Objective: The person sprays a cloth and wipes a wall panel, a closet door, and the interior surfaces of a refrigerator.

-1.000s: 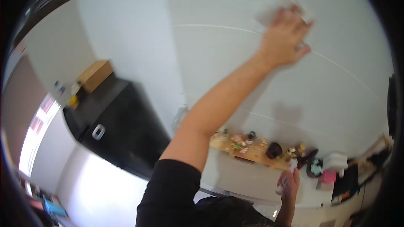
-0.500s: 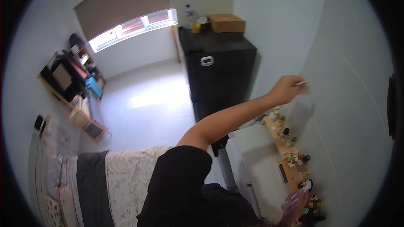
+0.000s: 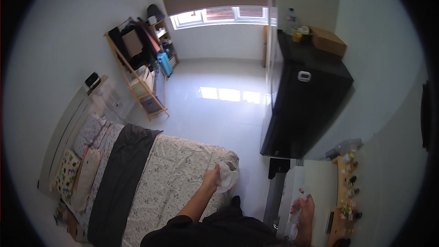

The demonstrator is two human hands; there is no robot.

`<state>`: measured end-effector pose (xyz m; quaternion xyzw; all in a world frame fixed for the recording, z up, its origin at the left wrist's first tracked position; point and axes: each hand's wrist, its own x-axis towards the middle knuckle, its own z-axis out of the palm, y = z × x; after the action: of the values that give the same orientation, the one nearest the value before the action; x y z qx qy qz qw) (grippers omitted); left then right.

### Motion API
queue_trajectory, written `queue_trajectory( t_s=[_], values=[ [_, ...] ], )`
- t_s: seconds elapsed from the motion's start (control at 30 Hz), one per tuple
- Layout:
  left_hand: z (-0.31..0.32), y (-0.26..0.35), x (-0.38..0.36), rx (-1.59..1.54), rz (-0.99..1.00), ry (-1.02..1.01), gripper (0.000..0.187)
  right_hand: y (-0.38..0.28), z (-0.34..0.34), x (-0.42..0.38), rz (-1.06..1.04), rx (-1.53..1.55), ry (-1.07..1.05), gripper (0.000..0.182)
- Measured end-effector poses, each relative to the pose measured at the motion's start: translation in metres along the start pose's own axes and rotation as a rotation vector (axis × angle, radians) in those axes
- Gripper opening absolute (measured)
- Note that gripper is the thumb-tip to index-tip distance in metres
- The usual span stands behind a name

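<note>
My left hand (image 3: 211, 179) is closed on a crumpled white tissue (image 3: 227, 178), which hangs loosely above the foot of the bed. My right hand (image 3: 305, 210) is wrapped round a small clear bottle (image 3: 296, 210), in front of the white cabinet top; its pale top end points up and its label cannot be read. To the right of that hand runs a narrow wooden shelf (image 3: 341, 187) with several small bottles and a flower decoration (image 3: 348, 210).
The bed (image 3: 183, 174) with its dark grey throw (image 3: 123, 174) lies at the left. A black fridge (image 3: 311, 105) carries a cardboard box (image 3: 328, 41) and a water bottle (image 3: 291, 20). A wooden clothes rack (image 3: 137, 80) stands at the back left.
The view has turned, so the room appears further right. My left hand has come down from the wall to above the bed with the tissue. My right hand has kept the bottle.
</note>
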<state>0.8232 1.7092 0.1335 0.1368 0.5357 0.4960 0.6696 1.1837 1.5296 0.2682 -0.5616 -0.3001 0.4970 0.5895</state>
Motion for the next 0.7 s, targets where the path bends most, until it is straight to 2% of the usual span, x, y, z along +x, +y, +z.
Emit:
queue_trajectory(
  t_s=[0.07, 0.13, 0.2, 0.27, 0.3, 0.37, 0.43, 0.47, 0.53, 0.57, 0.6, 0.63, 0.67, 0.7],
  values=[
    [-0.007, 0.005, 0.006, -0.028, -0.003, 0.01, 0.04, -0.002, 0.027, 0.035, 0.064, -0.005, -0.107, 0.038],
    [-0.001, 0.014, 0.013, -0.049, -0.003, 0.018, 0.039, -0.003, 0.058, 0.07, 0.031, -0.056, -0.344, 0.042],
    [0.021, 0.025, 0.022, 0.039, -0.024, -0.109, 0.036, -0.012, 0.095, 0.101, 0.078, -0.101, -0.401, 0.047],
    [0.054, 0.05, 0.016, 0.162, 0.023, -0.202, 0.033, -0.022, 0.135, 0.13, 0.019, -0.206, -0.527, 0.05],
    [0.065, 0.054, 0.021, 0.151, 0.027, -0.191, 0.033, -0.03, 0.154, 0.14, 0.027, -0.238, -0.566, 0.053],
    [0.084, 0.07, 0.037, 0.238, 0.104, -0.369, 0.032, -0.025, 0.186, 0.165, 0.027, -0.243, -0.626, 0.053],
    [0.091, 0.095, 0.04, 0.192, 0.076, -0.385, 0.033, -0.018, 0.211, 0.181, 0.055, -0.273, -0.689, 0.055],
    [0.098, 0.106, 0.041, 0.157, 0.039, -0.416, 0.033, -0.018, 0.222, 0.185, 0.063, -0.266, -0.645, 0.055],
    [0.099, 0.13, 0.044, 0.138, 0.024, -0.487, 0.037, -0.019, 0.237, 0.195, 0.032, -0.491, -0.785, 0.055],
    [0.098, 0.139, 0.05, 0.099, 0.02, -0.419, 0.041, -0.019, 0.242, 0.204, 0.044, -0.481, -0.73, 0.055],
    [0.096, 0.146, 0.054, 0.062, 0.018, -0.346, 0.045, -0.019, 0.246, 0.213, 0.038, -0.522, -0.79, 0.055],
    [0.096, 0.152, 0.057, 0.083, -0.012, -0.373, 0.045, -0.016, 0.246, 0.221, 0.033, -0.564, -0.857, 0.055],
    [0.097, 0.159, 0.06, -0.013, -0.018, -0.383, 0.049, -0.01, 0.246, 0.23, 0.04, -0.56, -0.822, 0.055],
    [0.101, 0.165, 0.066, -0.113, -0.018, -0.389, 0.054, -0.004, 0.246, 0.243, -0.091, -0.545, -0.808, 0.054]
  ],
)
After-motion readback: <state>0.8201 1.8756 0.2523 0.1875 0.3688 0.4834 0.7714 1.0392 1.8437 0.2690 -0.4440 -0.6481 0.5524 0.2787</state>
